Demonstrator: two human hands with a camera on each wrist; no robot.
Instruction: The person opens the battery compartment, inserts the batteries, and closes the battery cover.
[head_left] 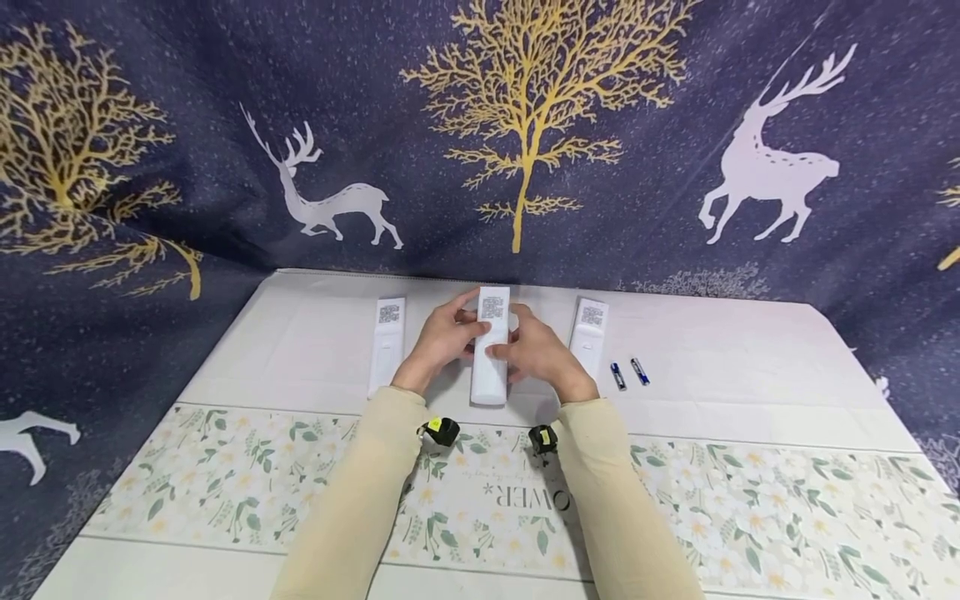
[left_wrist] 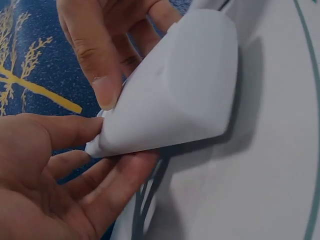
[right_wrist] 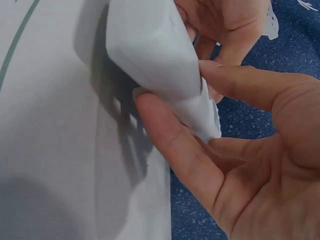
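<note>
A white remote control (head_left: 491, 350) lies back side up in the middle of the table, a QR label near its far end. My left hand (head_left: 442, 337) grips its left edge and my right hand (head_left: 534, 350) grips its right edge, fingers and thumbs curled round it. The left wrist view shows the remote's rounded end (left_wrist: 175, 90) held between thumb and fingers. The right wrist view shows the remote (right_wrist: 155, 55) pinched between my thumb and index finger.
Two more white remotes lie face down, one to the left (head_left: 387, 343) and one to the right (head_left: 588, 333). Two small batteries (head_left: 627, 373) lie further right. A floral table runner (head_left: 750, 500) crosses the near table. A dark deer-print curtain (head_left: 150, 167) hangs behind.
</note>
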